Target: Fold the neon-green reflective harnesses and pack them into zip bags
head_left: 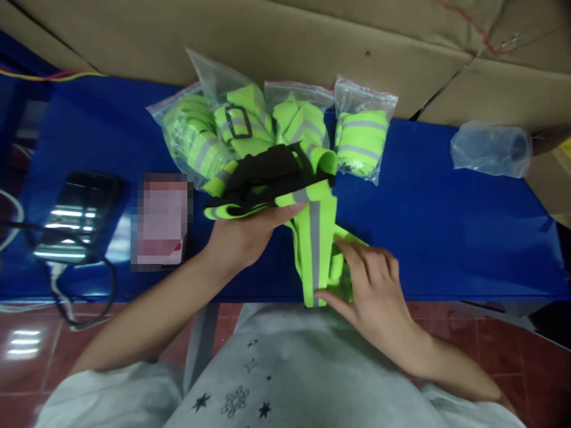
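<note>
A bundle of neon-yellow reflective strap (314,244) with a grey stripe and black elastic hangs over the front part of the blue table. My left hand (243,235) is closed round the bundle from below, its thumb lying on the yellow band; the other fingers are hidden under the fabric. My right hand (372,288) pinches the hanging end of the strap near the table edge, thumb at its lower part and fingers behind the loops. Behind the bundle, a clear zip bag (361,134) with a folded yellow strap stands at the right of several similar bags.
On the blue table (428,226), an empty-looking clear plastic bag (491,148) lies at the right. A dark glossy phone-like device (80,214) with cables and a blurred-out flat item (161,220) lie left. Cardboard (312,47) borders the back.
</note>
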`<state>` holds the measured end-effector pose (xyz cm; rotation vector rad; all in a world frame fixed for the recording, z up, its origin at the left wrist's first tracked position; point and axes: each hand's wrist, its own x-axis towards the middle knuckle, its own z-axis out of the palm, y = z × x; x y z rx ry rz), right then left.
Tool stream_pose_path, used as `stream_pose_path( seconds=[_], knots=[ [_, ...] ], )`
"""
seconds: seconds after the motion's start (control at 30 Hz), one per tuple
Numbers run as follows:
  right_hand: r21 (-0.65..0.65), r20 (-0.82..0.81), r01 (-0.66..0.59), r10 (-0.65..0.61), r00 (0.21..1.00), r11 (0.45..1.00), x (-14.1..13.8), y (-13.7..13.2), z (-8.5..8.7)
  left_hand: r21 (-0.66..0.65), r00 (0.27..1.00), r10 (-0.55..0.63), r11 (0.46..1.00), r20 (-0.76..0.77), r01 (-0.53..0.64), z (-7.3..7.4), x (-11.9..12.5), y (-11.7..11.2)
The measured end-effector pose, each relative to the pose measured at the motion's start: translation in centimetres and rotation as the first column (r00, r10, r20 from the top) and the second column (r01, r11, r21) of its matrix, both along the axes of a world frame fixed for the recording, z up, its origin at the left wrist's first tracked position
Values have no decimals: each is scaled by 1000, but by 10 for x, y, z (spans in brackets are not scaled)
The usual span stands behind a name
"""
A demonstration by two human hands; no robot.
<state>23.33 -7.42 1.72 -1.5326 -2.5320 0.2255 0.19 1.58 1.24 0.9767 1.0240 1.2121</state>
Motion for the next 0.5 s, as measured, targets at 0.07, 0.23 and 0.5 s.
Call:
stream_pose_path(
  seconds=[0.07,0.23,0.5],
  knots=[
    [6,18,4,-4,1000,1000,8,-13,-7,25,997,-24,999,78,22,13,-3,0],
    [10,-26,9,-9,1000,1000,34,-17,-13,111,965,152,978,213,-179,38,-1,-1],
    [129,-40,135,-131,991,982,16,-36,-7,44,947,294,952,130,-302,39,-6,-18]
  ],
)
